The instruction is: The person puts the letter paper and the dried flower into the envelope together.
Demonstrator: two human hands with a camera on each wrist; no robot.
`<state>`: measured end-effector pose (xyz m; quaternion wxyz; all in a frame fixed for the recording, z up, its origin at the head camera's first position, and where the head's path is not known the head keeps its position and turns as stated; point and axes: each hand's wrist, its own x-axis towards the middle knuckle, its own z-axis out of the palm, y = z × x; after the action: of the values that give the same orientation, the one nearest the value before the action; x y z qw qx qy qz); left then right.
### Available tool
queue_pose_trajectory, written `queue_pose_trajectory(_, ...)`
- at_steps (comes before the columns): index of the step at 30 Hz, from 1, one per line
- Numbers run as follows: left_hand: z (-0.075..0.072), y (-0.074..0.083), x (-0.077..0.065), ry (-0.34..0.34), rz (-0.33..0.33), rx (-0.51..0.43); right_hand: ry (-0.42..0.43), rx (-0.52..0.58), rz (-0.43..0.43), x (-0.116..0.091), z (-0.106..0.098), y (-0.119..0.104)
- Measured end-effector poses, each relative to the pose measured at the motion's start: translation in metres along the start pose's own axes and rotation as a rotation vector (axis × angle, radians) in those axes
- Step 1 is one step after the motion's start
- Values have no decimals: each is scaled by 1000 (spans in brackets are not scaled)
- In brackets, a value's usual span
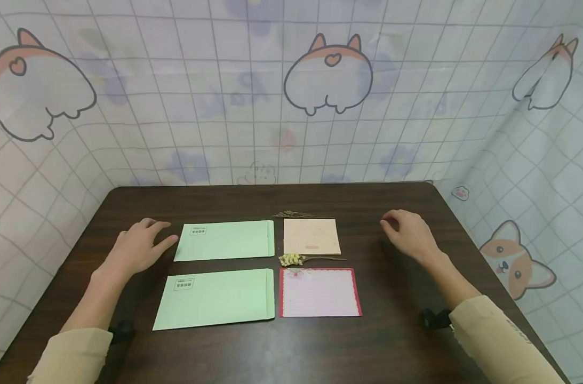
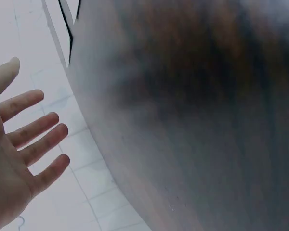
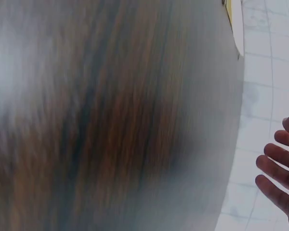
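Note:
Two pale green envelopes lie flat on the dark table, a far envelope (image 1: 226, 242) and a near envelope (image 1: 219, 301). My left hand (image 1: 136, 246) is just left of the far envelope, thumb close to its edge, fingers spread and holding nothing. In the left wrist view the left hand (image 2: 26, 139) shows its fingers apart. My right hand (image 1: 408, 234) hovers right of a beige square card (image 1: 312, 237), fingers loosely bent with nothing in them. The right wrist view shows only the fingertips of the right hand (image 3: 279, 168). A red-bordered pink card (image 1: 319, 293) lies nearest the front.
A dried flower sprig with a pale yellow-green head (image 1: 291, 260) lies between the two cards. Behind the beige card lies a thin brownish dried sprig (image 1: 293, 214). A white gridded cloth with corgi drawings (image 1: 224, 106) hangs behind the table (image 1: 368, 346) and along both sides.

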<state>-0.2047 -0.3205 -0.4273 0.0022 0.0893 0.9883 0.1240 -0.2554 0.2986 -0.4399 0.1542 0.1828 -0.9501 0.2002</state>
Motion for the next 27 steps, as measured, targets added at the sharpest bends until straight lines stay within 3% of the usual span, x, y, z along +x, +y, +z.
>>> queue_pose_trajectory(14, 12, 37, -3, 30, 76, -148, 6, 214, 58, -5, 16, -26)
queue_pose_trajectory(27, 21, 72, -8, 23, 181, -215, -115, 442, 155, -7, 26, -62)
